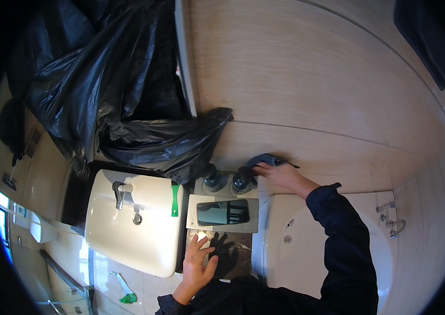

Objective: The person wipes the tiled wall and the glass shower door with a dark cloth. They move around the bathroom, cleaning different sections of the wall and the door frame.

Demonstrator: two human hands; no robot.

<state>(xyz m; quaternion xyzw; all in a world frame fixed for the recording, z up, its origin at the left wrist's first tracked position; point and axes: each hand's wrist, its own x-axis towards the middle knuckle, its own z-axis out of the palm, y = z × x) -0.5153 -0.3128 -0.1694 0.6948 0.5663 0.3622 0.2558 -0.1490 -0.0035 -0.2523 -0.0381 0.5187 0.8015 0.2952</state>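
Observation:
My right hand (279, 175) reaches out to the base of the tiled wall, closed over a dark cloth (265, 159) pressed against it. Two dark pump bottles (242, 181) stand side by side just left of that hand, behind a smartphone (222, 212) lying on a light grey pad or folded towel (254, 223). Below the phone, my left hand (197, 265) is over the dark stone counter (235, 257), fingers apart and holding nothing. Whether its fingertips touch the counter I cannot tell.
Left of the counter is a white sink (151, 257) with a chrome faucet (119, 195) and a green-handled tool (174, 199) on its rim. Black plastic sheeting (128, 73) hangs behind it. A white bathtub (301, 262) lies to the right. A green-and-white item (126, 291) rests on the floor.

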